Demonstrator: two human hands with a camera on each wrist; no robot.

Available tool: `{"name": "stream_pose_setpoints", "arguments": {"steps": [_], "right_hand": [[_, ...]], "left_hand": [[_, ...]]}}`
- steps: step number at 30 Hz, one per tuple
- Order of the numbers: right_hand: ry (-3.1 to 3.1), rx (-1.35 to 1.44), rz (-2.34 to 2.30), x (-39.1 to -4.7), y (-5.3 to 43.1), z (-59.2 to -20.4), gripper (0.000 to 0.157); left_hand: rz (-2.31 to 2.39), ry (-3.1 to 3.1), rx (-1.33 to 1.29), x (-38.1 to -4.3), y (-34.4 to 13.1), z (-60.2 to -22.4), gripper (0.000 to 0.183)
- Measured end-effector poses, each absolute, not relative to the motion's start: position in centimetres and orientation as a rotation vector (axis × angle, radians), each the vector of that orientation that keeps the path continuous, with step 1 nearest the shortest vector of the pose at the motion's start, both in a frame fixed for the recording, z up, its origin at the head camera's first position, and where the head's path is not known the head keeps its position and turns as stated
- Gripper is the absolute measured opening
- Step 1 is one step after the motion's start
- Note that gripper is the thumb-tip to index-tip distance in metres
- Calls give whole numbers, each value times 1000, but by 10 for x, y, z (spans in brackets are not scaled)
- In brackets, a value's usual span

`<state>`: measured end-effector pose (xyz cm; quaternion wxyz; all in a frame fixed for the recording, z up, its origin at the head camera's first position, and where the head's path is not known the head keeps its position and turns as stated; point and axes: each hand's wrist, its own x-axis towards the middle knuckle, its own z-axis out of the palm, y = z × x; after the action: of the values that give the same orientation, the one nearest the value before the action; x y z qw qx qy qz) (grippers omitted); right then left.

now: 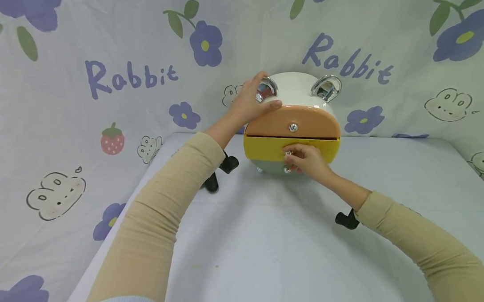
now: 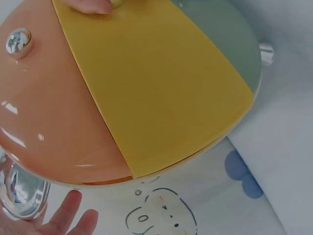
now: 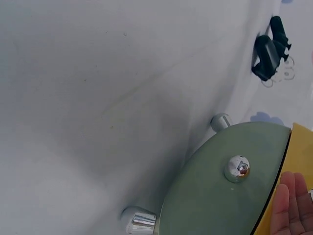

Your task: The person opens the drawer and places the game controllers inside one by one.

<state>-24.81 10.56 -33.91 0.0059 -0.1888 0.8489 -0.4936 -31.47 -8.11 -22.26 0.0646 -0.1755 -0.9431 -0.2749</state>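
A small rounded cabinet (image 1: 299,83) with a white shell stands on the table. Its front has an orange drawer (image 1: 273,121), a yellow drawer (image 1: 262,147) and a green drawer (image 3: 220,176), one above another. Along the yellow drawer's top edge runs a dark gap, and its front juts forward a little. My right hand (image 1: 308,160) pinches the yellow drawer's silver knob (image 1: 289,153). At the cabinet's upper left, my left hand (image 1: 250,99) rests by the chrome ear-shaped ring (image 1: 268,88), thumb along the top edge, other fingers extended and spread.
Another chrome ring (image 1: 326,88) tops the cabinet's right side. Silver feet (image 3: 139,221) lift it off the white tablecloth (image 1: 245,253). Black objects (image 1: 212,183) show left of the cabinet, near my left wrist. A printed fabric backdrop (image 1: 134,35) hangs close behind.
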Motion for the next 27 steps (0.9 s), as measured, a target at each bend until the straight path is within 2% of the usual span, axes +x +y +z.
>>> {"name": "stream_pose_setpoints", "arguments": {"steps": [27], "right_hand": [[2634, -535, -1490, -266, 112, -343, 29]], "left_hand": [[-815, -2858, -541, -317, -82, -225, 84]]}}
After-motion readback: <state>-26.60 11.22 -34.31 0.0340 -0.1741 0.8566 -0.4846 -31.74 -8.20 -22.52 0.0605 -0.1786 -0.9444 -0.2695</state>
